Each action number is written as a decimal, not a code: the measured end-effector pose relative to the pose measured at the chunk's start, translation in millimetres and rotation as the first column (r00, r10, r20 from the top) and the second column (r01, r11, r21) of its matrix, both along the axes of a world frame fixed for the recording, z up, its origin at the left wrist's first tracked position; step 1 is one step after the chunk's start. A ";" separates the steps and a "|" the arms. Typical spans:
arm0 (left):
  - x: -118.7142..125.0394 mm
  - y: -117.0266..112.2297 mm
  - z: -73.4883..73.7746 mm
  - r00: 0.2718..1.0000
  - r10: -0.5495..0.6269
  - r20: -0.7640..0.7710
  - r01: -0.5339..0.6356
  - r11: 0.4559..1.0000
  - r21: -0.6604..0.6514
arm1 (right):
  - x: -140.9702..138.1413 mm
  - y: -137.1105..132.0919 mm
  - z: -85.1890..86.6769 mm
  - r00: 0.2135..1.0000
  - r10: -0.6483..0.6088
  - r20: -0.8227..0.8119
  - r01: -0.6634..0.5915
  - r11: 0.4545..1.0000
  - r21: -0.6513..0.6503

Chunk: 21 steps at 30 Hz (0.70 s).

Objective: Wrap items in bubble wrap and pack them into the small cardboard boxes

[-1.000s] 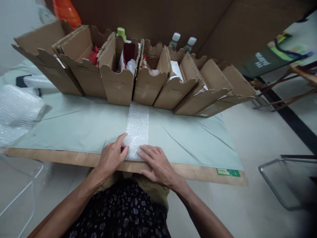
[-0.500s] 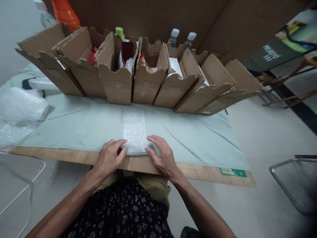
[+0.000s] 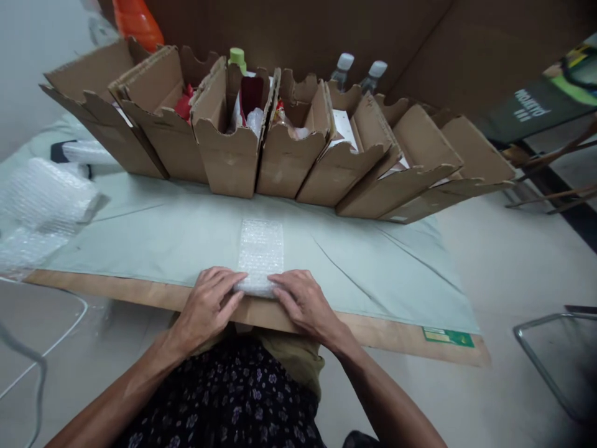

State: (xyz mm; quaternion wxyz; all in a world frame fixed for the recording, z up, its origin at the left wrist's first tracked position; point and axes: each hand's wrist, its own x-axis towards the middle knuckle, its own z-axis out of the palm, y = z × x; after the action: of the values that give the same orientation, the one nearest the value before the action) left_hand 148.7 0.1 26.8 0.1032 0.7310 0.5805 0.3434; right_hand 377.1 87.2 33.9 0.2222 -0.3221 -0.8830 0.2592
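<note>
A narrow strip of bubble wrap [image 3: 262,246] lies on the pale green cloth, its near end bunched into a thicker fold close to the table's front edge. My left hand [image 3: 212,303] pinches the left side of that fold, fingertips on top and thumb on the near side. On the right side, my right hand [image 3: 305,300] grips the same fold, fingers reaching over it and thumb below. Whether anything lies inside the fold is hidden.
Several open cardboard bins [image 3: 289,168] stand in a row behind the strip, some with red or white items inside. More bubble wrap [image 3: 44,193] is heaped at the left. Bottles with white caps [image 3: 345,62] stand behind the bins. A metal-framed chair [image 3: 536,348] is at the right.
My hands have come closer together over the near end of the bubble wrap, which is now folded thicker. The flat part of the strip looks shorter. The camera view has shifted slightly.
</note>
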 end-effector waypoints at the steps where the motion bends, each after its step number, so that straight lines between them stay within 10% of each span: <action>1: 0.1 3.8 -2.9 1.000 0.028 0.000 -0.028 1.000 -0.005 | 0.9 -1.0 0.9 1.000 -0.030 0.002 0.030 0.999 0.017; 7: 2.0 31.9 -15.4 0.978 0.205 -0.047 -0.207 0.977 -0.045 | -3.3 0.9 -3.9 0.991 -0.006 0.132 -0.030 0.963 0.268; 11: 3.1 17.7 -2.6 0.899 0.350 0.263 -0.298 0.929 -0.218 | -8.7 11.9 -8.7 0.993 -0.007 0.115 -0.014 0.983 0.181; 16: 15.6 -12.6 15.2 0.369 0.563 0.740 0.000 0.796 -0.605 | -9.1 11.5 0.9 0.993 -0.116 0.003 0.116 0.991 -0.073; 21: 42.3 -8.0 16.2 -0.018 0.541 0.841 0.268 0.813 -0.518 | -19.2 -10.4 17.2 0.998 -0.067 -0.006 0.065 0.978 -0.196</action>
State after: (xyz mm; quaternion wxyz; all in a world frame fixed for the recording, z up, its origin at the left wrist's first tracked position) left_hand 191.0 -7.9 43.0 0.6484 0.1336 0.4750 0.5796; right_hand 358.0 76.8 51.1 0.2035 -0.3700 -0.8406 0.3394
